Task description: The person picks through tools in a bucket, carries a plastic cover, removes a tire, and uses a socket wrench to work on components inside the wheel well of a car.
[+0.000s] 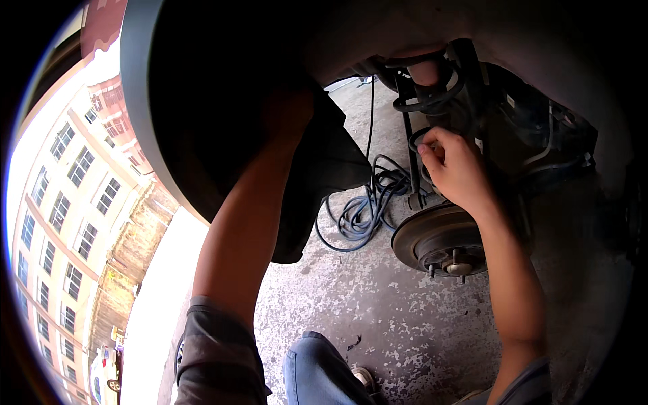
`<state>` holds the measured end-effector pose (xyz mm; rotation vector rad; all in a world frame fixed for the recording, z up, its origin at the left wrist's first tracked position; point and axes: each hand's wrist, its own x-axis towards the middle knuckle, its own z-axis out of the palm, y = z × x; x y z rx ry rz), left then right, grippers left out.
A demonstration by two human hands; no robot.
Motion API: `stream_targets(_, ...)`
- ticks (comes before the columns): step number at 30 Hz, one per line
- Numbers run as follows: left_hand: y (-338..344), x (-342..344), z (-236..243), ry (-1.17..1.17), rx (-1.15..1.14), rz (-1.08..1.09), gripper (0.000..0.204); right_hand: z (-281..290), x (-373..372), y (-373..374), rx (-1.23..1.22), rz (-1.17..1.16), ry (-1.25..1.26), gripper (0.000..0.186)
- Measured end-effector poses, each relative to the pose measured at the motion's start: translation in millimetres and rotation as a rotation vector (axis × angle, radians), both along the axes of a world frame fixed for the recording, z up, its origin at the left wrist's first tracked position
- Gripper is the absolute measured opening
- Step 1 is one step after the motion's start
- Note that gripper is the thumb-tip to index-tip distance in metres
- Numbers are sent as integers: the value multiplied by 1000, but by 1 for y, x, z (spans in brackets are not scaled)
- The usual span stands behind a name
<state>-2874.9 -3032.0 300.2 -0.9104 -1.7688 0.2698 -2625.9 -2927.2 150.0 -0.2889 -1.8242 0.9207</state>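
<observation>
My left arm reaches up into the dark wheel arch, where my left hand (290,115) lies in deep shadow against the black wheel arch liner (331,152). Its fingers cannot be made out. My right hand (453,165) is raised beside the coil spring (432,102) of the suspension, fingers curled in toward the thumb. Whatever they pinch, if anything, is too small or hidden to name. Below that hand sits the brake disc (432,236), with the wheel off and the wheel studs (455,256) bare.
A coiled dark hose (358,212) lies on the worn concrete floor (337,297) behind the liner. The grey fender edge (138,88) curves down at the left. My bent knee (314,368) shows at the bottom. Outside stand a building (61,182) and a parked car (108,374).
</observation>
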Motion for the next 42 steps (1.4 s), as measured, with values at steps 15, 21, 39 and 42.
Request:
stream_targets(15, 13, -54, 0, -806, 386, -223, 32, 4, 12, -8, 193, -91, -282, 20)
stream_targets(21, 4, -46, 12, -1040, 519, -227, 31, 1, 2, -15, 232, -58, -322, 21)
stream_targets(39, 9, -21, 24, -1363, 683, -346, 30, 3, 4, -17, 264, -37, -427, 27)
stream_targets(42, 14, -21, 21, -1391, 687, -368, 30, 2, 5, -15, 262, -42, -461, 27)
